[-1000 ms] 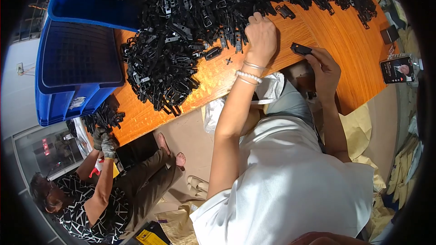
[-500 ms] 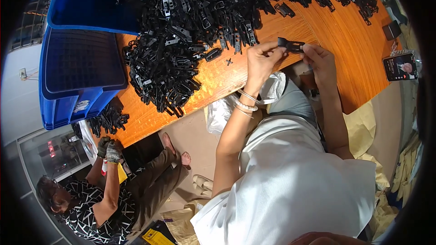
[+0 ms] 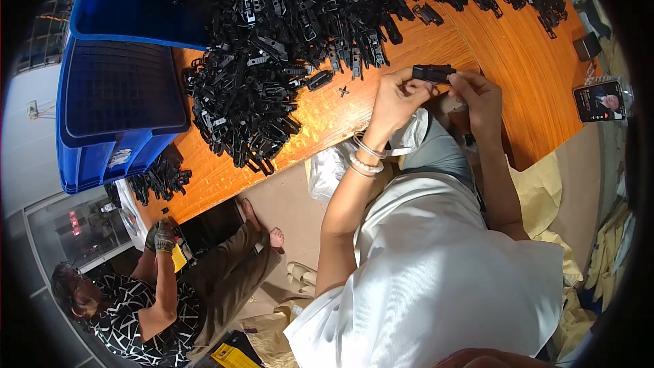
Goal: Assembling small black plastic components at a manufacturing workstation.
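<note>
A small black plastic part (image 3: 432,73) is held level between my two hands over the table's front edge. My left hand (image 3: 398,98) is closed around its left end, with bracelets on the wrist below. At the part's right end my right hand (image 3: 478,94) pinches it between thumb and fingers. Fine details of the part are too small to make out. A big heap of similar black plastic parts (image 3: 272,48) covers the table beyond and left of my hands. One loose part (image 3: 320,80) and a small black cross-shaped piece (image 3: 343,91) lie at the heap's near edge.
Blue plastic crates (image 3: 122,95) stand at the left of the wooden table (image 3: 528,88). A phone (image 3: 599,101) with a lit screen and a small dark box (image 3: 586,46) sit at the right edge. Lower left, a co-worker in gloves (image 3: 161,236) handles something by a smaller pile.
The black part has turned in my fingers, its open slot no longer facing up. Both hands remain nearly in place. The co-worker's gloved hands have moved slightly down.
</note>
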A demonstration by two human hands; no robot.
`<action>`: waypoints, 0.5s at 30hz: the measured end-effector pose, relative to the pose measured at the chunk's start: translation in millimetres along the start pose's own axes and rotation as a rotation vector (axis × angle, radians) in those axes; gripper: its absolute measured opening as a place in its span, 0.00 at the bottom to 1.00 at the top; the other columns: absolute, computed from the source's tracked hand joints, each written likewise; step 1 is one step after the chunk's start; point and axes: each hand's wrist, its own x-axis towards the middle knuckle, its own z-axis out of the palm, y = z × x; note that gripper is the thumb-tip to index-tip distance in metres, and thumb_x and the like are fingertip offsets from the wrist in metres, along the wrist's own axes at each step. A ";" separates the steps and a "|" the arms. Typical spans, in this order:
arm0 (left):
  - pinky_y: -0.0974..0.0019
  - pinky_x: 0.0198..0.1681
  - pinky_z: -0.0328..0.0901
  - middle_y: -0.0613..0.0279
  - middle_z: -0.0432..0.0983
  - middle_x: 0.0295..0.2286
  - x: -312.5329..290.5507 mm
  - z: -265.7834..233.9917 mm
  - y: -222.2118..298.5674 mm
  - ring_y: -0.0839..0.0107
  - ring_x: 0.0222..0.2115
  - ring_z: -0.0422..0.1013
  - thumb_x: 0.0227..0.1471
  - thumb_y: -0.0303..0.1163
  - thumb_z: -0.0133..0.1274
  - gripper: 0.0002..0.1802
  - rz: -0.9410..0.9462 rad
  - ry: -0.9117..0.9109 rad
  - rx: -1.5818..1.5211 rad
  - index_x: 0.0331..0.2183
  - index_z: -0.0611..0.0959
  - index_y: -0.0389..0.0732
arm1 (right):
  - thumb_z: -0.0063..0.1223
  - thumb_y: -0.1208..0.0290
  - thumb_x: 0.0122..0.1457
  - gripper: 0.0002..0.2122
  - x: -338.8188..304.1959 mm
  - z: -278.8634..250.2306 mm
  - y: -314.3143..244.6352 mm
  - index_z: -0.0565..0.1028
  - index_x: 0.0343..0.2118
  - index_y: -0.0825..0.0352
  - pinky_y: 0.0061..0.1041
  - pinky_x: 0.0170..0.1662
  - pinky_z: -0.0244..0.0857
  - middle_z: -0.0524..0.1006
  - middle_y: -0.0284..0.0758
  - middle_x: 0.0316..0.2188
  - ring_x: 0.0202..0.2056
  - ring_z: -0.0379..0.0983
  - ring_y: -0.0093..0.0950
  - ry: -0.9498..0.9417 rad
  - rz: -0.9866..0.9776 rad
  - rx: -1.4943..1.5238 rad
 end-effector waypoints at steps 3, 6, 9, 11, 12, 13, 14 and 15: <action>0.78 0.24 0.65 0.61 0.74 0.21 0.3 0.2 10.9 0.78 0.21 0.70 0.44 0.22 0.51 0.06 -0.221 -0.080 -0.088 0.27 0.76 0.30 | 0.51 0.75 0.48 0.04 -4.2 6.3 4.7 0.73 0.27 0.69 0.12 0.22 0.53 0.68 0.26 0.17 0.18 0.59 0.13 -0.066 -0.141 -0.042; 0.80 0.21 0.61 0.63 0.73 0.20 -1.5 1.0 13.5 0.80 0.18 0.67 0.44 0.24 0.51 0.05 -0.259 -0.018 -0.237 0.25 0.76 0.31 | 0.50 0.76 0.48 0.05 -6.0 7.6 -0.5 0.72 0.29 0.70 0.11 0.21 0.52 0.67 0.26 0.18 0.17 0.58 0.12 -0.071 -0.046 0.031; 0.80 0.20 0.58 0.64 0.72 0.19 -2.1 -0.4 8.8 0.81 0.18 0.65 0.44 0.27 0.52 0.08 -0.202 -0.053 -0.235 0.24 0.76 0.31 | 0.49 0.77 0.48 0.07 -3.8 5.9 2.5 0.72 0.31 0.71 0.11 0.21 0.51 0.67 0.26 0.18 0.17 0.57 0.12 -0.124 -0.033 0.169; 0.79 0.20 0.57 0.64 0.71 0.18 0.4 -2.3 5.8 0.81 0.18 0.64 0.45 0.29 0.51 0.09 -0.193 -0.122 -0.216 0.23 0.77 0.31 | 0.49 0.77 0.49 0.07 -4.2 4.8 5.3 0.72 0.32 0.71 0.11 0.21 0.51 0.67 0.26 0.18 0.17 0.57 0.13 -0.133 -0.050 0.134; 0.79 0.20 0.57 0.64 0.71 0.18 2.2 -2.3 4.7 0.81 0.18 0.64 0.45 0.29 0.51 0.09 -0.193 -0.124 -0.216 0.23 0.77 0.31 | 0.48 0.77 0.50 0.08 -4.1 4.2 6.3 0.71 0.33 0.71 0.11 0.21 0.51 0.67 0.27 0.19 0.17 0.57 0.13 -0.141 -0.065 0.099; 0.78 0.21 0.57 0.64 0.71 0.18 4.3 -1.4 6.7 0.81 0.18 0.64 0.46 0.30 0.50 0.10 -0.205 -0.152 -0.209 0.23 0.77 0.31 | 0.48 0.77 0.50 0.08 -3.6 3.9 7.0 0.71 0.33 0.71 0.11 0.21 0.51 0.67 0.27 0.19 0.17 0.57 0.13 -0.139 -0.066 0.100; 0.78 0.22 0.58 0.64 0.71 0.17 7.3 -0.3 9.0 0.80 0.18 0.64 0.47 0.30 0.49 0.10 -0.218 -0.182 -0.202 0.23 0.77 0.31 | 0.48 0.76 0.50 0.08 -2.5 3.8 7.4 0.71 0.34 0.71 0.11 0.21 0.52 0.69 0.28 0.20 0.17 0.58 0.13 -0.088 -0.119 0.129; 0.78 0.22 0.58 0.64 0.71 0.17 12.9 1.4 11.7 0.80 0.18 0.64 0.47 0.30 0.49 0.10 -0.219 -0.186 -0.201 0.23 0.77 0.31 | 0.47 0.75 0.51 0.08 -1.0 3.1 7.9 0.71 0.34 0.71 0.10 0.21 0.53 0.70 0.29 0.20 0.17 0.59 0.13 -0.037 -0.173 0.158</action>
